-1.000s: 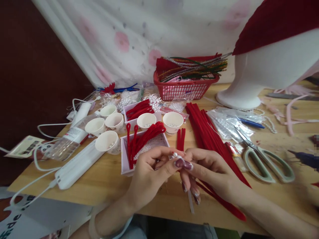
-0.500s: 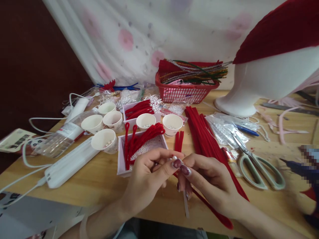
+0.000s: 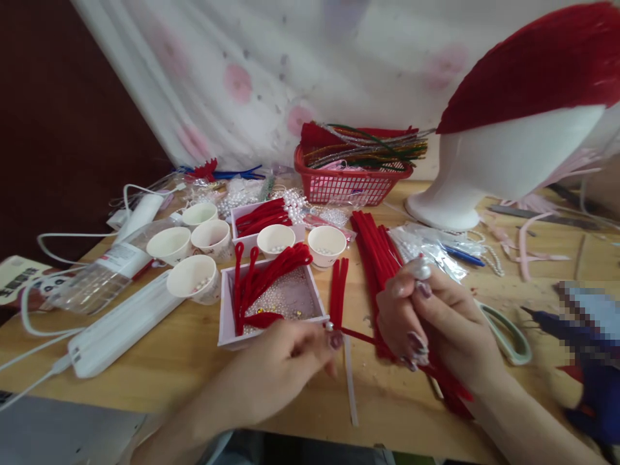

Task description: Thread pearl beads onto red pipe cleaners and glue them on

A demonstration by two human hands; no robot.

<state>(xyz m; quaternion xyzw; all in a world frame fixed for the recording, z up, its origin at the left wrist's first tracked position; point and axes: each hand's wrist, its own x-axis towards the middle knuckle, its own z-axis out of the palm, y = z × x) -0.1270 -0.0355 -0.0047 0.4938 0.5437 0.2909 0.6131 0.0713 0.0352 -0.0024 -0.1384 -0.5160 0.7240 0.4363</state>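
My left hand (image 3: 290, 361) pinches a small white pearl (image 3: 329, 326) at the front right corner of the lilac tray (image 3: 320, 310). A thin red strip (image 3: 358, 334) runs from beside that pearl to my right hand (image 3: 436, 323). My right hand's fingers are curled around the strip, and white pearls (image 3: 422, 268) show at its fingertips. Inside the tray are looped red stems (image 3: 276, 278) and loose pearls. Two short red strips (image 3: 338, 290) lie to the tray's right, and a thin white stick (image 3: 351, 387) is on the table below them.
Paper cups (image 3: 192, 278) stand behind and left of the tray. A red basket (image 3: 353, 184) and a white mannequin head (image 3: 465, 174) are at the back. Red stems (image 3: 372, 245), scissors (image 3: 508, 336) and a blue glue gun (image 3: 591, 374) lie on the right, a power strip (image 3: 121, 329) on the left.
My hands have moved apart, the right one toward the right over the scissors, with the red strip now stretched between them. The view has shifted slightly.
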